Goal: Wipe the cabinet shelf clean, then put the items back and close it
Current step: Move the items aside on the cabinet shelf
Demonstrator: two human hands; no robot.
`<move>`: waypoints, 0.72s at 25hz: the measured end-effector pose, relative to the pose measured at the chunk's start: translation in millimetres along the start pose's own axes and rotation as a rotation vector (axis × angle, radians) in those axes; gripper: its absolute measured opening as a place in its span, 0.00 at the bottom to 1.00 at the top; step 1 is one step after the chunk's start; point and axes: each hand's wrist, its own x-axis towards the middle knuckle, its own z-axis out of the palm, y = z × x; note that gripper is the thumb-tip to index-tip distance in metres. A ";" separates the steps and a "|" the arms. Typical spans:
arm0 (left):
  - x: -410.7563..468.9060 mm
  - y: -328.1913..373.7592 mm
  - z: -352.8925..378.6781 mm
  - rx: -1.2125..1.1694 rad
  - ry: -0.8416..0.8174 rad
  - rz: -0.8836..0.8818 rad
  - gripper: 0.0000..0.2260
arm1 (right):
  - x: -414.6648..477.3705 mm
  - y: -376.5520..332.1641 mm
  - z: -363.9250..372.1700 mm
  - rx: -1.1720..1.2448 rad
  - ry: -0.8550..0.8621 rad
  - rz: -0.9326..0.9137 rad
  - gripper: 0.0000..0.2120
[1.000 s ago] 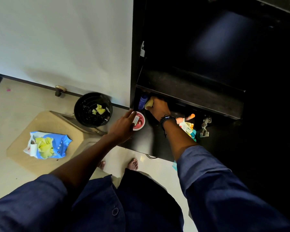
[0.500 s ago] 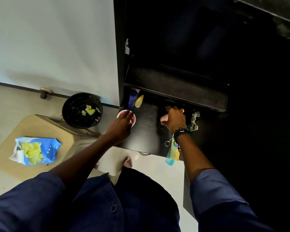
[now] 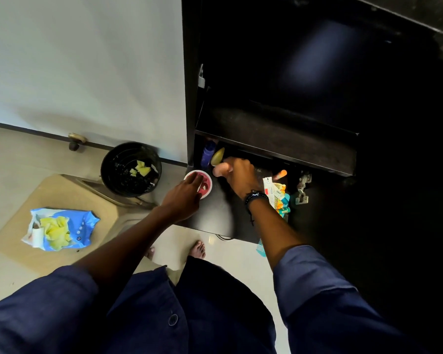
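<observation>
Against the white wall stands the open black cabinet (image 3: 189, 98), its lower shelf (image 3: 215, 215) carrying the items. On the floor by the cabinet's left side sits a black bin (image 3: 113, 172) with yellow scraps inside, and further left a blue wipes pack (image 3: 82, 226) lies on a beige board. The left hand (image 3: 182, 198) rests on a red-and-white tub (image 3: 206, 186) at the shelf's front left edge, fingers fairly straight across its top. The right hand (image 3: 241, 177) has its fingers curled round a pink bottle (image 3: 219, 170) near the shelf's back left corner, just beside a yellow bottle (image 3: 218, 156) and a blue bottle (image 3: 207, 154). Coloured packets (image 3: 274, 190) lie toward the shelf's right edge.
</observation>
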 end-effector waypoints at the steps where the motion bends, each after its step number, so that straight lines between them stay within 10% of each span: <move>1: 0.0 -2.2 -1.5 -0.003 0.000 -0.001 0.27 | 5.3 -9.2 2.8 -0.001 -0.016 -0.021 0.10; 12: -0.2 -8.4 -5.3 0.016 0.043 -0.022 0.23 | -2.1 -7.6 14.8 0.188 -0.037 0.051 0.16; 18: -7.4 14.8 3.5 0.076 0.053 -0.021 0.20 | -62.7 54.5 29.8 0.290 0.175 0.421 0.20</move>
